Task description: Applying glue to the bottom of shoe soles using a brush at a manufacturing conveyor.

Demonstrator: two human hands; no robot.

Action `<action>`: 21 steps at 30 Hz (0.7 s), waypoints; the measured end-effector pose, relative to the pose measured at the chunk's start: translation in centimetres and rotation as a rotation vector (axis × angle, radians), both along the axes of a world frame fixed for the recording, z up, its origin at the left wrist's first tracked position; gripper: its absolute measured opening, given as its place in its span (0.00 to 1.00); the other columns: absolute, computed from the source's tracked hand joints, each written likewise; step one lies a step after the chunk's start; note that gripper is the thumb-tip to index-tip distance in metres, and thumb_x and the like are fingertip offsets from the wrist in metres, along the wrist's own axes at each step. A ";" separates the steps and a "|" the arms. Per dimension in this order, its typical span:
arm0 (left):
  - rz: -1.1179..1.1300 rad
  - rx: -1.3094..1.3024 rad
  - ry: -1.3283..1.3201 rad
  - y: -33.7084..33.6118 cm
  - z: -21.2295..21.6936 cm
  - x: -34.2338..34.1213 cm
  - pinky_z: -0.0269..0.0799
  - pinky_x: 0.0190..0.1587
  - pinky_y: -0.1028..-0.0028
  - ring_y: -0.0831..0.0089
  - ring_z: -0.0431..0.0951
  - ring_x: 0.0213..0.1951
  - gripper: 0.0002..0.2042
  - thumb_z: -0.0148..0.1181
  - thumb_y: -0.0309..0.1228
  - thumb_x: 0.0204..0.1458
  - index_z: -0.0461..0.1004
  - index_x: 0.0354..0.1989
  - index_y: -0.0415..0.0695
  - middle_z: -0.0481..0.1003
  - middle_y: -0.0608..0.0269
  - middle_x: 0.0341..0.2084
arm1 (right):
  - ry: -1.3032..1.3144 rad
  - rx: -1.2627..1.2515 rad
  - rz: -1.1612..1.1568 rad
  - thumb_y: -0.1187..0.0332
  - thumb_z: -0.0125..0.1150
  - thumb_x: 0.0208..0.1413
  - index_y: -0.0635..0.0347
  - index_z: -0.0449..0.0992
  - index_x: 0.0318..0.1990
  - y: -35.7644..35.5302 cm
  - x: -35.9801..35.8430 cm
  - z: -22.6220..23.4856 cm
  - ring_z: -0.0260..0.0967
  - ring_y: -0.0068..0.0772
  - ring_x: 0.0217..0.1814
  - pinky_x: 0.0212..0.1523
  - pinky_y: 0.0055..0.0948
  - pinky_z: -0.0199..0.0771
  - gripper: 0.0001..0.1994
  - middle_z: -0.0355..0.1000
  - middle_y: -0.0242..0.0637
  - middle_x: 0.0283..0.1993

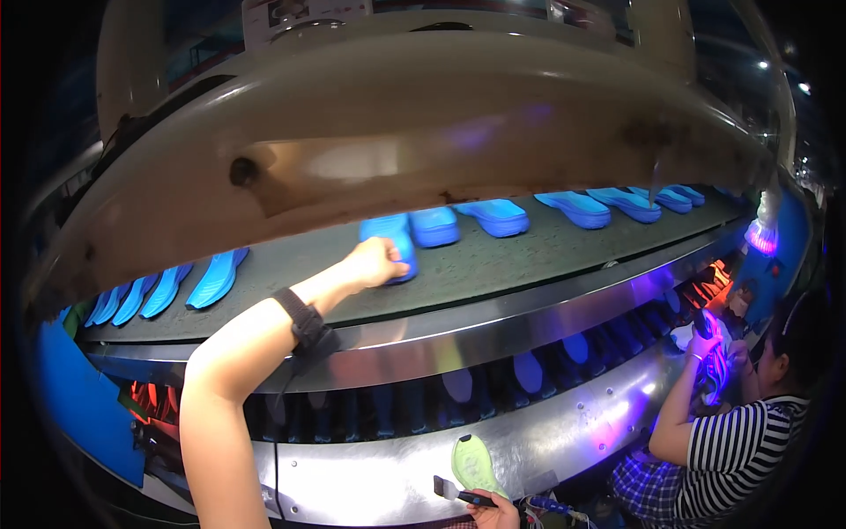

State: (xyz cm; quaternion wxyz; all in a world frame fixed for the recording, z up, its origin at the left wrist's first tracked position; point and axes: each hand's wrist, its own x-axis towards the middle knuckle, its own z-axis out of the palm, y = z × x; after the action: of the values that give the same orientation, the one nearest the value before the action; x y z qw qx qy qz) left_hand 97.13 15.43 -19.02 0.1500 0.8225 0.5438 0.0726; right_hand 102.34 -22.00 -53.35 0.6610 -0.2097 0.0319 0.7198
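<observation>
My left hand [381,262], with a black band round its wrist, reaches over the upper conveyor belt [308,273]. Its fingers are closed on the near end of a blue shoe sole [385,228], whose far part runs under the machine hood. Right beside that sole lies another blue sole [434,227]. Low in the picture, my right hand [495,510] grips a flat brush [458,492] with a dark handle. A light green sole [471,460] stands against the metal front, its lower end meeting my right hand; whether the fingers also hold it, I cannot tell.
More blue soles line the belt at left [218,280] and right [573,210]. A large hood [352,167] overhangs it. Below the steel edge [441,319], a lower tier [458,385] carries a row of soles. At right a co-worker in a striped shirt [740,450] handles something under purple light.
</observation>
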 end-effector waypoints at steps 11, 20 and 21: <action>-0.339 0.478 -0.217 -11.7 0.1 -8.9 0.64 0.45 0.69 0.64 0.71 0.41 0.10 0.58 0.35 0.46 0.71 0.28 0.40 0.72 0.54 0.35 | -0.159 -0.037 -0.184 0.83 0.51 0.49 0.74 0.67 0.47 0.3 1.8 3.6 0.68 0.36 0.46 0.46 0.27 0.69 0.15 0.67 0.50 0.48; 0.069 -0.768 -1.512 -20.6 -10.3 -18.0 0.71 0.46 0.67 0.64 0.74 0.41 0.26 0.57 0.25 0.39 0.61 0.50 0.31 0.72 0.53 0.39 | -0.313 -0.123 -0.360 0.82 0.55 0.46 0.70 0.71 0.39 1.4 3.0 5.5 0.68 0.27 0.33 0.37 0.20 0.67 0.10 0.72 0.42 0.37; -0.020 -0.779 -1.491 -21.9 -10.5 -18.6 0.71 0.46 0.68 0.64 0.74 0.43 0.31 0.61 0.32 0.38 0.59 0.52 0.31 0.71 0.52 0.41 | -0.315 -0.126 -0.372 0.82 0.55 0.46 0.70 0.71 0.39 1.7 2.9 5.5 0.68 0.27 0.33 0.37 0.20 0.67 0.10 0.72 0.42 0.37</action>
State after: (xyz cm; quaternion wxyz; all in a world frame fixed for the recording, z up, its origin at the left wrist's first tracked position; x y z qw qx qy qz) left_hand 78.49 -6.48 -29.49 0.7437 0.4534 0.2811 0.4028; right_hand 105.26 -20.31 -47.89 0.7646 -0.3505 0.0113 0.5408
